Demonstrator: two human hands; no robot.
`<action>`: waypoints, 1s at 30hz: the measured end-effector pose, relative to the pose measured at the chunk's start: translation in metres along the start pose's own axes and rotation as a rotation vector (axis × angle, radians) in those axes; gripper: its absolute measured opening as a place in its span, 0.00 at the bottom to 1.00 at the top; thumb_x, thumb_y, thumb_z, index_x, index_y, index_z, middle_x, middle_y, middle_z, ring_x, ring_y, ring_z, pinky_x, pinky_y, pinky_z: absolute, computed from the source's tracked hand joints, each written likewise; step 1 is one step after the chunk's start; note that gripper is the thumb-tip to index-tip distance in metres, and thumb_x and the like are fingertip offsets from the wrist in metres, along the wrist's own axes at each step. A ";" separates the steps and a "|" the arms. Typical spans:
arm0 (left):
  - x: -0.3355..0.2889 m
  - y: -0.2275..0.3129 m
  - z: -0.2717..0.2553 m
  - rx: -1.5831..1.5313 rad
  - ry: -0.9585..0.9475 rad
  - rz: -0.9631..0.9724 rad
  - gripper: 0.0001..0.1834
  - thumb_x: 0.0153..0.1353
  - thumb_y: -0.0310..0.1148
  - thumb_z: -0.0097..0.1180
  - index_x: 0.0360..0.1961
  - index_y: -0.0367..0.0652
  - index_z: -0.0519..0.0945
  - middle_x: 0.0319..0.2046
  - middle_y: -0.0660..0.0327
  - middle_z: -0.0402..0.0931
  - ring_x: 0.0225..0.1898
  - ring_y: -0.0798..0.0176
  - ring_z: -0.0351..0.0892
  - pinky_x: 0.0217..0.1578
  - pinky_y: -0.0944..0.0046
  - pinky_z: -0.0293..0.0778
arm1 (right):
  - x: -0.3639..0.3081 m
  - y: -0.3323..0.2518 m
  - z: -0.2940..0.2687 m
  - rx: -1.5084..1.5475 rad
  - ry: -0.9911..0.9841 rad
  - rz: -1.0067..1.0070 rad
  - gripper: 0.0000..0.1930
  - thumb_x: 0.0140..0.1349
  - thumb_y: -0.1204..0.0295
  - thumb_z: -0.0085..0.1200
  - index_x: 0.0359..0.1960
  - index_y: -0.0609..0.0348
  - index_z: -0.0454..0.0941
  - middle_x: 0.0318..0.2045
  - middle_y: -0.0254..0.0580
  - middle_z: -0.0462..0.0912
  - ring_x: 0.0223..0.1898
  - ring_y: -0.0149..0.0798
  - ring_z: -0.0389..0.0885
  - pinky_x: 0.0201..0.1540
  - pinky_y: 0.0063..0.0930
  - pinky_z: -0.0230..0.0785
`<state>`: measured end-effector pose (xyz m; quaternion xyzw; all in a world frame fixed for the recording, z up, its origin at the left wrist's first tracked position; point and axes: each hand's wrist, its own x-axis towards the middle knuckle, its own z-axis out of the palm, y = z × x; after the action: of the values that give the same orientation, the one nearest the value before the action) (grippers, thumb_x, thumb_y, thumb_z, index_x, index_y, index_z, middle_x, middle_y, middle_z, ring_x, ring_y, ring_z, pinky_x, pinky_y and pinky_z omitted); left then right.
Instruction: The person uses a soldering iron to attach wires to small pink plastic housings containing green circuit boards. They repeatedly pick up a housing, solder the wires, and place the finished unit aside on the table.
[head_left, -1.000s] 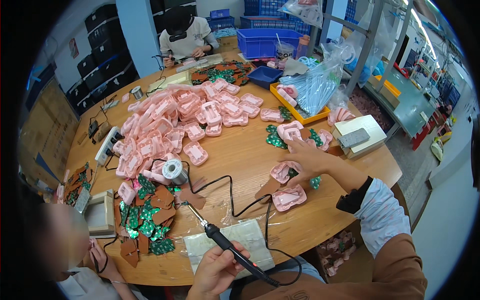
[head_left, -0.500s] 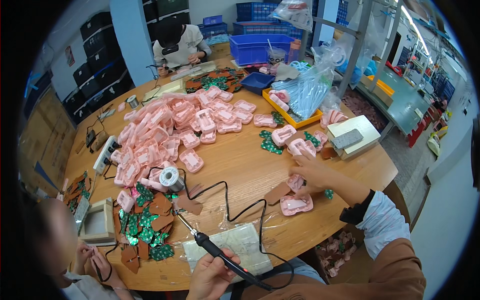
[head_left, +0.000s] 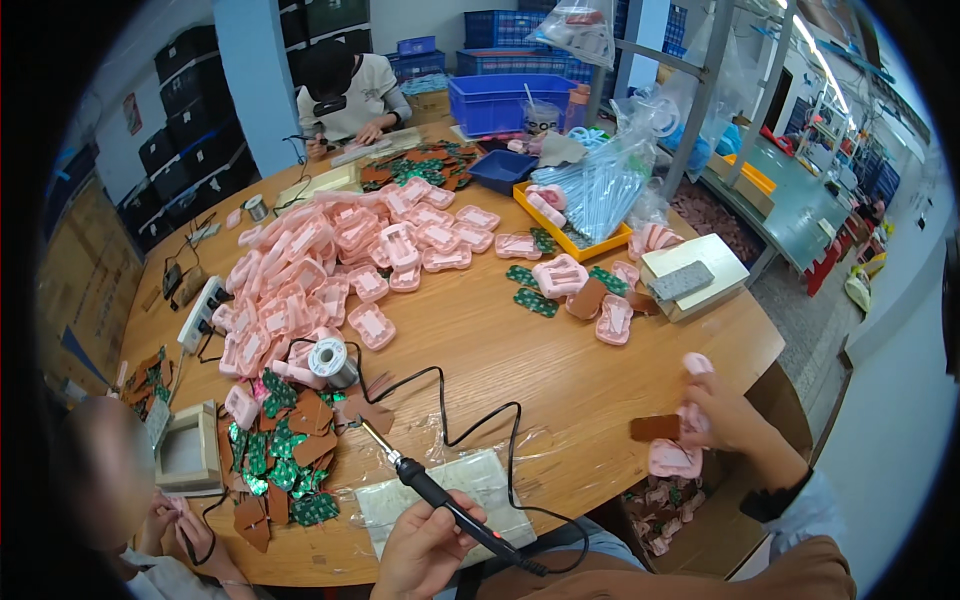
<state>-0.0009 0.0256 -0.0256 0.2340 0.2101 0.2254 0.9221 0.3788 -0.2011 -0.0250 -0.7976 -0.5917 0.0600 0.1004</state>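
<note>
My left hand [head_left: 428, 545], at the near edge of the table, is closed round the black handle of a soldering iron [head_left: 437, 494]. The iron's tip points up and left, over the end of a pile of brown and green pieces [head_left: 290, 450]. My right hand [head_left: 732, 415] is closed on several pink plastic casings [head_left: 675, 459] at the table's right edge. A flat brown piece [head_left: 653, 428] sticks out leftward from that bunch. Below them, a cardboard box [head_left: 700, 545] holds more pink casings.
A large heap of pink casings [head_left: 330, 250] covers the table's left middle. A solder spool [head_left: 333, 362] stands beside the iron's looping cord. One co-worker [head_left: 350, 95] sits at the far side, another at lower left. A yellow tray [head_left: 600, 245] and a wooden block [head_left: 715, 262] lie at right.
My right hand has gathered casings and a brown piece off the table and carried them right and nearer, over the box. My left hand still holds the iron.
</note>
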 end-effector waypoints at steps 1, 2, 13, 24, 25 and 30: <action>0.001 0.000 0.000 0.001 0.004 -0.009 0.18 0.62 0.35 0.59 0.47 0.34 0.74 0.38 0.51 0.78 0.31 0.64 0.73 0.36 0.66 0.72 | -0.016 0.001 -0.006 -0.021 -0.019 0.074 0.29 0.39 0.60 0.72 0.43 0.55 0.73 0.50 0.48 0.71 0.54 0.58 0.68 0.56 0.47 0.64; 0.003 0.001 0.001 0.001 0.009 -0.017 0.18 0.62 0.35 0.59 0.47 0.34 0.74 0.38 0.51 0.78 0.31 0.64 0.73 0.36 0.65 0.72 | -0.032 0.002 -0.014 -0.043 -0.037 0.148 0.28 0.39 0.61 0.71 0.43 0.54 0.74 0.49 0.47 0.72 0.53 0.57 0.70 0.54 0.46 0.65; 0.013 -0.006 0.005 0.004 -0.023 -0.055 0.17 0.62 0.36 0.59 0.47 0.35 0.76 0.39 0.51 0.79 0.30 0.64 0.73 0.37 0.63 0.73 | 0.049 -0.007 -0.039 -0.061 -0.193 0.221 0.27 0.53 0.55 0.62 0.52 0.55 0.74 0.48 0.50 0.79 0.50 0.53 0.76 0.53 0.41 0.69; 0.000 0.004 0.002 -0.039 -0.012 -0.019 0.15 0.65 0.34 0.56 0.47 0.34 0.77 0.40 0.54 0.80 0.36 0.66 0.78 0.36 0.69 0.75 | 0.353 0.004 0.077 0.001 0.277 -0.295 0.20 0.61 0.56 0.54 0.53 0.50 0.76 0.55 0.51 0.72 0.59 0.53 0.67 0.61 0.45 0.60; 0.001 0.005 0.002 -0.035 -0.006 -0.014 0.15 0.65 0.34 0.56 0.47 0.34 0.77 0.39 0.54 0.80 0.35 0.66 0.77 0.35 0.69 0.74 | 0.358 0.009 0.085 -0.065 0.218 -0.259 0.19 0.62 0.56 0.52 0.52 0.47 0.76 0.55 0.50 0.72 0.60 0.52 0.66 0.61 0.45 0.60; 0.009 0.005 -0.001 -0.053 0.011 0.009 0.13 0.66 0.33 0.54 0.46 0.33 0.77 0.36 0.59 0.78 0.32 0.70 0.72 0.33 0.72 0.71 | 0.341 -0.001 0.091 -0.147 0.147 -0.249 0.19 0.61 0.52 0.51 0.48 0.47 0.77 0.56 0.50 0.71 0.60 0.54 0.66 0.59 0.48 0.62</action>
<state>0.0039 0.0344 -0.0262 0.2094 0.2078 0.2364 0.9258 0.4582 0.1330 -0.1053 -0.7255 -0.6799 -0.0551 0.0916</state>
